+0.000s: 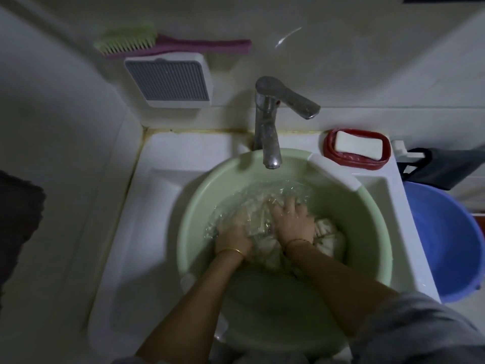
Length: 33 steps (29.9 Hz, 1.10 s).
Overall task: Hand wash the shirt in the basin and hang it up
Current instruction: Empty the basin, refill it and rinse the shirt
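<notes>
The shirt point(329, 239) lies bunched in the basin's point(236, 177) water under both hands. The right hand point(294, 219) presses it, fingers spread; the left hand's point(233, 239) grip is unclear underwater.

The tap point(271, 143) overhangs the far rim of the basin point(189, 219) and bars the way in from there. A soap dish point(357, 153) fills the far right corner of the sink point(157, 206). Inside the basin, open water lies left of and beyond the shirt point(328, 237).

no readable text, labels or numbers anywhere
</notes>
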Available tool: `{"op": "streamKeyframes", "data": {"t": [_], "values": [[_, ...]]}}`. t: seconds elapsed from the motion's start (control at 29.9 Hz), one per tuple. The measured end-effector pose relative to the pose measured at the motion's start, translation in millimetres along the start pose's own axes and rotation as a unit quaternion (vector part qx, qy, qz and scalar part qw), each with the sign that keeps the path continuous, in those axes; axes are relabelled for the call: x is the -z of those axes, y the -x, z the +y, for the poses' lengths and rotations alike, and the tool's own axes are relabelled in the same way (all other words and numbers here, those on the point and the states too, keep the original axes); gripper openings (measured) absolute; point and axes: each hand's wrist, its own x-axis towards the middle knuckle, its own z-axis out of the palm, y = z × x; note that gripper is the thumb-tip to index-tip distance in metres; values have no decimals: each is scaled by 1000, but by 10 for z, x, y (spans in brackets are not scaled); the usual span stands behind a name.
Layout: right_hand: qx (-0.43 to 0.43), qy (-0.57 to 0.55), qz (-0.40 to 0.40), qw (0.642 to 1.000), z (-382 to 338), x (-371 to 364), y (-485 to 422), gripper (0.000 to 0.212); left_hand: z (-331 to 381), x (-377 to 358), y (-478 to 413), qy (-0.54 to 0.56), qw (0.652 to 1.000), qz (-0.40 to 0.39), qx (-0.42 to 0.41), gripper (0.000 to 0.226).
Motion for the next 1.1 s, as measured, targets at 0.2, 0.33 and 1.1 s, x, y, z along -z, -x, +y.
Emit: {"op": "streamKeyframes", "data": {"t": [0.2,0.33,1.1], "values": [[-51,-377,3,925,-54,373,341,31,229,204,-151,689,698,-71,180,44],[68,-329,87,938,-155,684,713,36,418,261,51,706,690,-108,121,53],[123,161,-23,979,-108,-77,48,55,-119,-226,73,-232,972,-22,-16,54]]}}
